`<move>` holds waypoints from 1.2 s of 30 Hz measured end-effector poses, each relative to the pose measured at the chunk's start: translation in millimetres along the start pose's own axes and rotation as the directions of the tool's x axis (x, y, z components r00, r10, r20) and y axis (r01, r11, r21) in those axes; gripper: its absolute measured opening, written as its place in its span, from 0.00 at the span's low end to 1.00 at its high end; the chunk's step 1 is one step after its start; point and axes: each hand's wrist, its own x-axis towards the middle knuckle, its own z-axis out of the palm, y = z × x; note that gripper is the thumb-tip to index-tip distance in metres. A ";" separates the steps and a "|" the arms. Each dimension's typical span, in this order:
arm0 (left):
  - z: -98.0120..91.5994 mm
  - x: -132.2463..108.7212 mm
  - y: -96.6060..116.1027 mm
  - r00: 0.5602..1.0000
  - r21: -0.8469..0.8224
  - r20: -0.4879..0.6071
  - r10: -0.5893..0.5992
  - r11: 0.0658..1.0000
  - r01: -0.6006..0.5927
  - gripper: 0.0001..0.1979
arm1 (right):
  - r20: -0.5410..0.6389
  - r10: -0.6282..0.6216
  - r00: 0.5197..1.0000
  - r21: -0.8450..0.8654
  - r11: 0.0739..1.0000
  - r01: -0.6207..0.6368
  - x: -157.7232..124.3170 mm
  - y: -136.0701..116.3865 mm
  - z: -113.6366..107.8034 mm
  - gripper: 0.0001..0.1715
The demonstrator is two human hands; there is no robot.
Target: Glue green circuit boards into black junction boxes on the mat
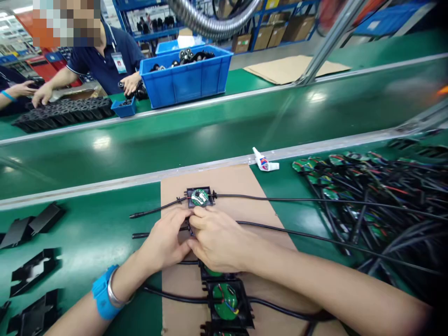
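Observation:
My left hand point(164, 240) and my right hand point(220, 238) meet over the cardboard, fingers closed around a small black plastic case mostly hidden beneath them. A black cable point(280, 229) runs out of it to the right, and a short cable end point(140, 235) shows at left. Just beyond my fingers lies an open black case point(190, 190) holding a round green circuit board point(199, 197) with white patches. Nearer me, another open case point(247, 312) contains a green circuit board point(224, 298) with coloured wires. More cases are partly visible in the same row.
Cabled circuit boards point(332, 161) are heaped at right. Loose black case parts point(33, 270) lie at left. A white tube point(264, 163) rests beyond the cardboard sheet point(217, 176). Across the green conveyor, a blue bin point(185, 81) stands near a co-worker handling black parts.

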 end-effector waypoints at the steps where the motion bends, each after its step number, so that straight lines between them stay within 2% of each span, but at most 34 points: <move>1: -5.0 0.8 0.1 1.000 -0.002 0.022 0.005 1.000 -0.005 0.25 | -0.031 0.011 0.999 0.037 0.999 -0.010 -3.8 6.3 -2.9 0.19; 3: -16.0 5.2 -3.5 0.999 0.015 0.029 -0.013 1.000 0.012 0.24 | -0.143 0.072 0.987 0.101 0.993 -0.057 -12.5 23.7 -9.1 0.17; 6: -26.1 19.2 -19.8 0.993 0.151 -0.066 -0.094 0.983 0.103 0.17 | -0.287 0.222 0.932 0.105 0.974 -0.200 -22.2 56.5 -13.1 0.15; 8: -25.3 29.8 -33.0 0.985 0.236 -0.101 -0.138 0.959 0.159 0.11 | -0.284 0.287 0.915 0.110 0.958 -0.266 -24.4 75.8 -8.9 0.16; 10: -21.6 36.8 -41.6 0.981 0.259 -0.095 -0.170 0.947 0.189 0.06 | -0.263 0.312 0.913 0.142 0.948 -0.284 -25.0 87.6 -1.8 0.12; 12: -20.2 38.3 -42.7 0.978 0.243 -0.090 -0.186 0.949 0.202 0.04 | -0.283 0.312 0.907 0.162 0.947 -0.275 -26.2 89.7 2.4 0.09; 14: -23.5 35.7 -37.4 0.974 0.221 -0.099 -0.203 0.950 0.220 0.07 | -0.302 0.285 0.910 0.135 0.958 -0.255 -28.5 82.4 -0.6 0.10; 16: -29.7 33.2 -29.4 0.967 0.211 -0.116 -0.227 0.946 0.248 0.09 | -0.259 0.266 0.929 0.060 0.964 -0.259 -29.9 69.0 -11.4 0.14; 18: -35.1 34.0 -22.1 0.960 0.227 -0.134 -0.246 0.935 0.271 0.11 | -0.132 0.283 0.950 -0.032 0.957 -0.289 -28.2 54.6 -26.4 0.16; 21: -35.7 42.2 -15.0 0.964 0.298 -0.119 -0.240 0.917 0.265 0.12 | 0.052 0.330 0.942 -0.109 0.940 -0.323 -19.7 42.0 -45.4 0.14; 23: -31.7 49.6 -12.3 0.967 0.354 -0.073 -0.244 0.900 0.254 0.12 | 0.111 0.349 0.931 -0.134 0.933 -0.334 -12.6 42.6 -50.8 0.12; 27: -21.6 60.1 -8.9 0.957 0.418 0.021 -0.289 0.872 0.255 0.11 | 0.180 0.340 0.923 -0.166 0.935 -0.312 -2.1 54.9 -46.6 0.10; 32: -14.9 61.8 -9.3 0.955 0.416 0.025 -0.297 0.871 0.260 0.11 | 0.233 0.356 0.905 -0.170 0.931 -0.323 3.9 56.5 -38.5 0.09; 34: -13.8 61.1 -10.5 0.955 0.413 0.024 -0.294 0.873 0.259 0.11 | 0.222 0.366 0.904 -0.158 0.928 -0.337 4.5 53.6 -38.3 0.11; 36: -13.2 60.3 -12.2 0.955 0.401 0.025 -0.294 0.878 0.260 0.11 | 0.162 0.372 0.914 -0.143 0.925 -0.352 4.1 52.3 -38.7 0.12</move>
